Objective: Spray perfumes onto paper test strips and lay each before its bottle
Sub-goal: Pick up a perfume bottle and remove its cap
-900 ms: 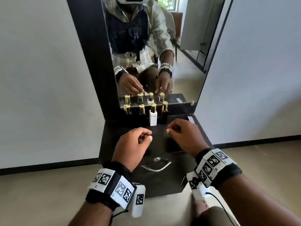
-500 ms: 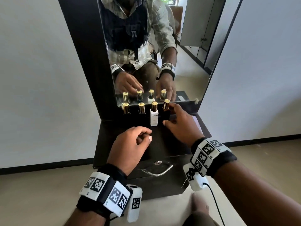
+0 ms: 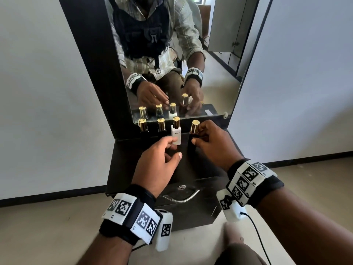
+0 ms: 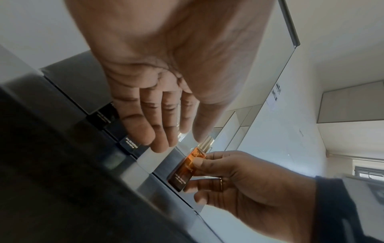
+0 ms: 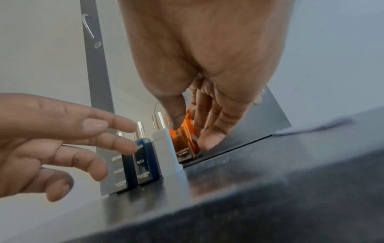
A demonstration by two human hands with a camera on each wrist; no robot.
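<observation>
Four gold-capped perfume bottles stand in a row before the mirror on the black cabinet top (image 3: 133,159). My right hand (image 3: 197,135) grips the rightmost one, an amber bottle (image 3: 195,127), thumb on its front and fingers behind; the bottle (image 4: 187,167) leans a little. The left hand (image 3: 174,147) reaches with straight, spread fingers to the lower part of the white bottle (image 3: 176,134) and holds nothing; contact is unclear. In the right wrist view the amber bottle (image 5: 185,143) stands beside the white bottle (image 5: 166,148), the blue bottle (image 5: 145,157) and a dark bottle (image 5: 122,169).
The mirror (image 3: 210,73) rises right behind the bottles and doubles them. A white paper strip shows only as a reflection (image 3: 208,112) at the right; my right hand hides the real one. A drawer with a metal handle (image 3: 181,197) is below the top's front edge.
My right hand went forward to the rightmost bottle and closed round it. The left hand uncurled and moved forward to the white bottle. The head camera dipped closer.
</observation>
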